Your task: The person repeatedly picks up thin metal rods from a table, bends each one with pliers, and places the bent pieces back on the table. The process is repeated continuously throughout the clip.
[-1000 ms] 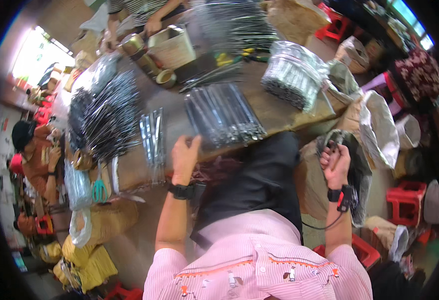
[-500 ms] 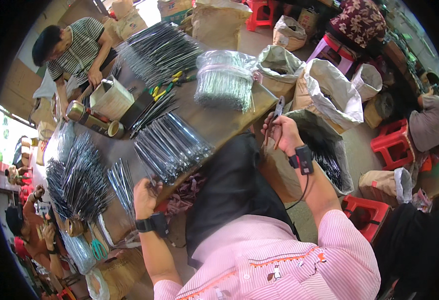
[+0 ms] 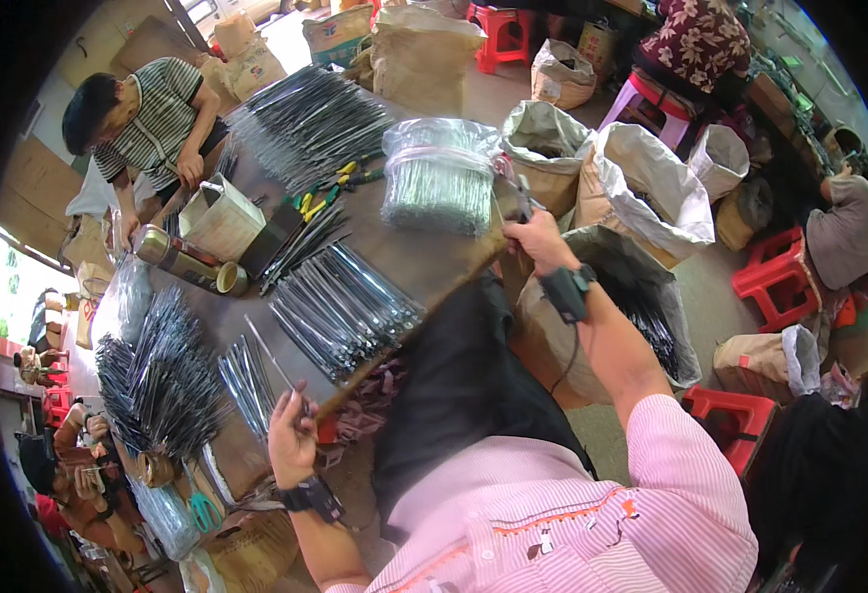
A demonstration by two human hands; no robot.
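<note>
My left hand [image 3: 293,437] is at the near table edge, pinching a long thin metal strip [image 3: 272,356] that points up and away over the tabletop. Just beyond it lie a small bunch of similar strips [image 3: 247,387] and a wider row of shiny strips [image 3: 343,308] lined up side by side, their thicker ends toward me. My right hand [image 3: 540,240] is closed around a pair of pliers [image 3: 523,201] by the table's right corner, jaws pointing away from me. A plastic-wrapped bundle of pale strips [image 3: 439,183] stands close to the pliers.
Larger heaps of strips [image 3: 162,371] [image 3: 305,124] cover the table's left and far sides. A metal canister [image 3: 172,252], a white box [image 3: 218,212] and yellow-handled pliers [image 3: 315,206] lie between. Open sacks [image 3: 641,306] stand right. A person [image 3: 157,124] works across the table.
My left hand has lifted slightly, with the strip now clearly showing in it. My right hand has moved left with the pliers, from over the sack to the table corner.
</note>
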